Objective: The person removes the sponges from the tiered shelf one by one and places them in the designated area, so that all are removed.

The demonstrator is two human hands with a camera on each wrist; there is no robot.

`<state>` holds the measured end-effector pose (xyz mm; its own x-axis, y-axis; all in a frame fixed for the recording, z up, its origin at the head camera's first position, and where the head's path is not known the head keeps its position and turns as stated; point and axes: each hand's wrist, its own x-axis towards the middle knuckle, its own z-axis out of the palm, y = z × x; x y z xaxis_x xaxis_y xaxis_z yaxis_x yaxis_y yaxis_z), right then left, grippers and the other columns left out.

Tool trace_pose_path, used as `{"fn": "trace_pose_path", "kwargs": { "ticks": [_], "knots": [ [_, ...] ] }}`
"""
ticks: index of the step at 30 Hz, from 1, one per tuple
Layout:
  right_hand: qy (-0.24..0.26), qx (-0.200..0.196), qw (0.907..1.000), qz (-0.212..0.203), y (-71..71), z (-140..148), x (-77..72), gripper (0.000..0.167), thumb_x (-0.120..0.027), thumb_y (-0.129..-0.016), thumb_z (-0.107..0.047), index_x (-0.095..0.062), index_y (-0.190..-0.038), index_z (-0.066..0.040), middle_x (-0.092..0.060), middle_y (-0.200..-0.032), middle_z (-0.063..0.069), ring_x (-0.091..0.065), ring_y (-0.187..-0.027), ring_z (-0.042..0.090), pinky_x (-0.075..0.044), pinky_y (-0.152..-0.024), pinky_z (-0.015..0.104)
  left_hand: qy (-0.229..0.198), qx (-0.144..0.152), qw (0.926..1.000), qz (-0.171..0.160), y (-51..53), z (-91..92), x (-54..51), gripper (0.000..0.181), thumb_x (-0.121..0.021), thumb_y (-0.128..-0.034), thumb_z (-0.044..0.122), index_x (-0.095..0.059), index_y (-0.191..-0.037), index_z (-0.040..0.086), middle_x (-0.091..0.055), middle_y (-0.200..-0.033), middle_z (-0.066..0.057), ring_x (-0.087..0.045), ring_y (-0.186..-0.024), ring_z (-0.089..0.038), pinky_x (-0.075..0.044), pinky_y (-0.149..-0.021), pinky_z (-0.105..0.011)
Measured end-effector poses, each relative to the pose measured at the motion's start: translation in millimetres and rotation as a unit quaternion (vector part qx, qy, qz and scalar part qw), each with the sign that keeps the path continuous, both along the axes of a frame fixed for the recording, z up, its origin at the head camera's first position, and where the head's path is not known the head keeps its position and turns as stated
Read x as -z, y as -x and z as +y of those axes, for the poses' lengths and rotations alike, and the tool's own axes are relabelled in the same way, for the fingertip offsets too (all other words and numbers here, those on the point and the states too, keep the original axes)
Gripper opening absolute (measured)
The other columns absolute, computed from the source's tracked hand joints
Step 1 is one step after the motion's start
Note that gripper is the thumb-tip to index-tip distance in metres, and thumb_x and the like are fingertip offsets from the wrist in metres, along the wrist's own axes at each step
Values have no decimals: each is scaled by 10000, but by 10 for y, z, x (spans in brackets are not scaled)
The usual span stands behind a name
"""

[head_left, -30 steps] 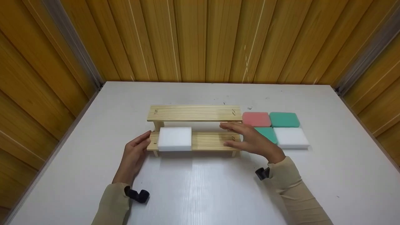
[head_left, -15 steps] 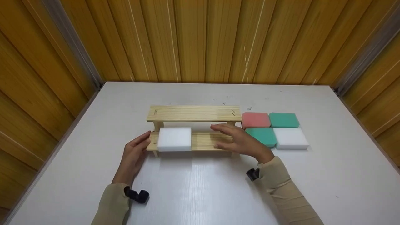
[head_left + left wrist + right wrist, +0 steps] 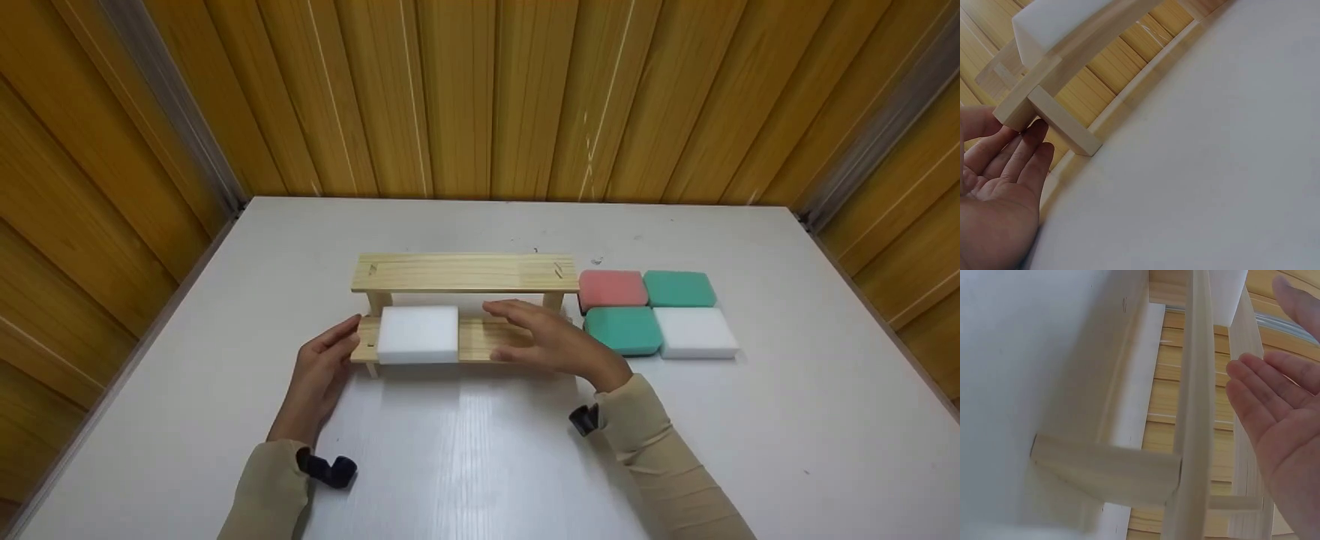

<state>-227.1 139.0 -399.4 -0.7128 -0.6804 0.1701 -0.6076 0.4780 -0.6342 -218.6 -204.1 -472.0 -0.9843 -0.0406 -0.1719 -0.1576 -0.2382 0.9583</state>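
Observation:
A two-tier wooden rack (image 3: pixel 465 274) stands on the white table. One white sponge block (image 3: pixel 418 334) lies on the left part of its lower board. At that board's left end, my left hand (image 3: pixel 319 371) holds the rack; the left wrist view has its fingers (image 3: pixel 1024 152) against the board's end and underside, beside a leg. Over the right part of the lower board is my right hand (image 3: pixel 559 341), thumb and fingers spread apart with nothing between them. Its fingertips point at the white block, with a gap left between.
Right of the rack lie a pink sponge block (image 3: pixel 613 289), a green one (image 3: pixel 680 289) behind, another green one (image 3: pixel 624 331) in front and a second white block (image 3: pixel 697 333), set close together. Wood-panelled walls (image 3: pixel 465 97) enclose the table (image 3: pixel 450 465).
My right hand has moved left along the lower board, towards the white block, uncovering more of the front green block. The left hand stays at the rack's left end.

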Motion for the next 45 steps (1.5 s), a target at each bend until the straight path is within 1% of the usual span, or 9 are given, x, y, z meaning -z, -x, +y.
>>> {"fn": "trace_pose_path", "kwargs": {
  "ticks": [7,11,17,20,24,28,34,36,45],
  "knots": [
    [24,-91,9999,80,13,-105,44,680,-674,-892,-349,-408,-1456,-77,-447,-1478,99,-446,-1346,264,-411,-1119,413,-108,0,9999,9,-5,2,13,471,-506,-969,30,-414,-1429,-2,-375,-1523,-95,-346,-1416,-185,-442,-1030,-148],
    [-35,-88,9999,79,24,-165,75,706,-671,-889,-371,-389,-1466,-78,-426,-1493,100,-409,-1375,257,-377,-1144,421,-160,2,9999,-10,-5,-3,18,472,-512,-967,30,-416,-1429,1,-377,-1521,-97,-359,-1409,-190,-448,-1031,-159],
    [-214,116,9996,-106,32,-267,91,779,-674,-870,-433,-342,-1496,-107,-362,-1536,74,-337,-1421,233,-312,-1184,428,-178,-6,9998,-40,1,-2,-2,480,-526,-961,32,-419,-1428,4,-375,-1525,-90,-356,-1411,-182,-444,-1037,-163],
    [-187,114,9997,-84,38,-321,94,803,-687,-860,-428,-332,-1498,-93,-343,-1546,85,-321,-1429,242,-297,-1191,426,-143,-15,9999,-64,5,0,-12,479,-528,-961,33,-422,-1427,7,-377,-1526,-83,-351,-1413,-177,-442,-1037,-159],
    [-65,23,10000,30,52,-399,108,804,-712,-857,-375,-331,-1492,-62,-351,-1533,118,-328,-1422,264,-303,-1187,429,-56,20,10000,-78,0,-4,-25,487,-533,-964,54,-413,-1434,11,-371,-1530,-84,-360,-1409,-187,-453,-1027,-163],
    [7,28,10000,33,64,-465,138,812,-722,-854,-358,-324,-1494,-57,-349,-1524,141,-336,-1413,290,-309,-1181,448,34,33,10000,-68,-9,-5,-27,489,-541,-965,72,-416,-1435,16,-374,-1528,-87,-376,-1401,-198,-463,-1018,-170],
    [98,145,9998,-46,57,-529,177,819,-733,-840,-370,-345,-1481,-40,-341,-1524,154,-343,-1403,319,-308,-1178,468,177,27,9998,-124,-11,-3,-31,488,-544,-966,84,-421,-1435,29,-378,-1528,-71,-375,-1402,-186,-461,-1017,-162],
    [97,216,9997,-57,48,-543,184,817,-735,-835,-381,-355,-1479,-51,-344,-1525,144,-347,-1402,312,-312,-1177,464,214,32,9996,-153,-10,-4,-33,488,-546,-967,91,-423,-1436,36,-379,-1528,-65,-378,-1400,-185,-463,-1014,-162],
    [204,412,9989,103,16,-578,217,764,-751,-827,-349,-415,-1444,-48,-408,-1479,126,-407,-1360,300,-358,-1154,446,87,-28,9998,-164,-13,-1,-32,487,-553,-959,76,-434,-1429,33,-391,-1519,-77,-396,-1388,-189,-470,-1017,-178]
  ]
}}
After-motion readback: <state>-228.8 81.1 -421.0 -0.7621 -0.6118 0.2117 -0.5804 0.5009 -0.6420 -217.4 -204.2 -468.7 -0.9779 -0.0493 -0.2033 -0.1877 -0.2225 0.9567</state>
